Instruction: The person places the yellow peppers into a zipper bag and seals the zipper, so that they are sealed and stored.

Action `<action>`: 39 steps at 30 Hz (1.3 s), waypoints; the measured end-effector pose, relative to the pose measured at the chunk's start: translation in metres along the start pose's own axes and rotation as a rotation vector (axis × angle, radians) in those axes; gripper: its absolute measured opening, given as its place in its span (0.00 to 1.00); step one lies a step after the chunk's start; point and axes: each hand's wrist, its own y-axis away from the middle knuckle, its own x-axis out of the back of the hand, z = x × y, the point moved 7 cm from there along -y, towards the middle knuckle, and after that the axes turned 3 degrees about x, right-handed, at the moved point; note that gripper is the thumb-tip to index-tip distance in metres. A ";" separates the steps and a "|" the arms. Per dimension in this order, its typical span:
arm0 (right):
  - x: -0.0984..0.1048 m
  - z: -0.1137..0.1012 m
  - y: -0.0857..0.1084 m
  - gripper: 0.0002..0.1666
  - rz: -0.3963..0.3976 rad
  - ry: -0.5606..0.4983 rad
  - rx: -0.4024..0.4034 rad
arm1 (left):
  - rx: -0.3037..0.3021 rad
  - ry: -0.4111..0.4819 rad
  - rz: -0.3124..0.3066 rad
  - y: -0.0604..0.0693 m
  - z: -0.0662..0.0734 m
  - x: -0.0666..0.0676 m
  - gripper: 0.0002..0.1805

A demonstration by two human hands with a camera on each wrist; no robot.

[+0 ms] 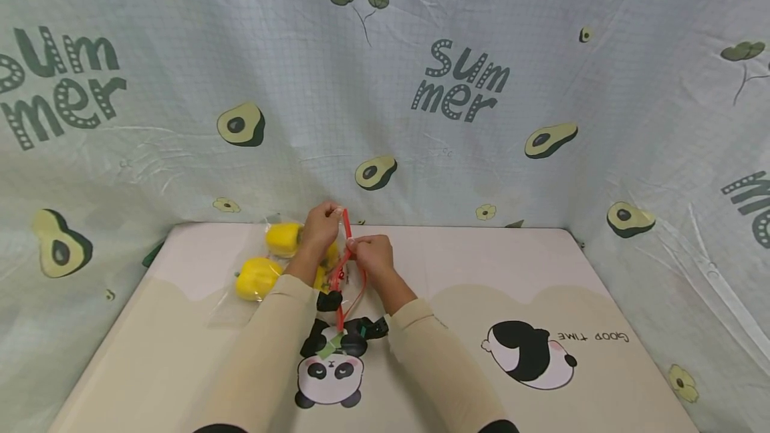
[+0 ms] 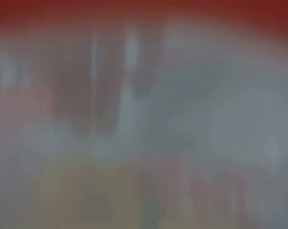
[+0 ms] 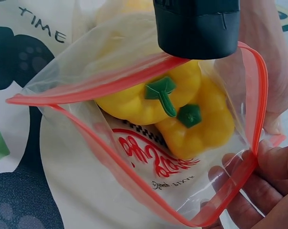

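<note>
A clear zip bag with a red zip edge [image 1: 338, 276] stands with its mouth apart on the table. Two yellow bell peppers with green stems [image 3: 164, 95] show inside it in the right wrist view, above red lettering on the bag. At the far end of the mouth, my left hand [image 1: 321, 226] pinches the red edge. My right hand [image 3: 272, 183] grips the same edge closer in, thumb on one side and fingers behind the clear film. The left wrist view is too blurred to read.
More yellow peppers [image 1: 259, 279] lie to the left with clear plastic around them. A printed cloth with pandas [image 1: 331, 379] covers the table [image 1: 457, 366]. Behind it hangs a curtain [image 1: 289, 85] with avocado prints. A black device [image 3: 199, 28] juts into the right wrist view.
</note>
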 end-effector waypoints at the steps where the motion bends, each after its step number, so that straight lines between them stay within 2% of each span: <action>1: 0.000 0.000 0.000 0.13 0.002 0.001 0.000 | 0.002 0.002 -0.002 0.000 0.000 0.000 0.14; 12: -0.002 0.003 0.003 0.13 -0.002 0.001 -0.044 | -0.002 0.003 0.022 0.002 0.001 0.003 0.15; 39: -0.001 0.008 0.011 0.12 0.016 0.007 0.000 | 0.011 -0.014 0.017 0.001 0.000 0.004 0.16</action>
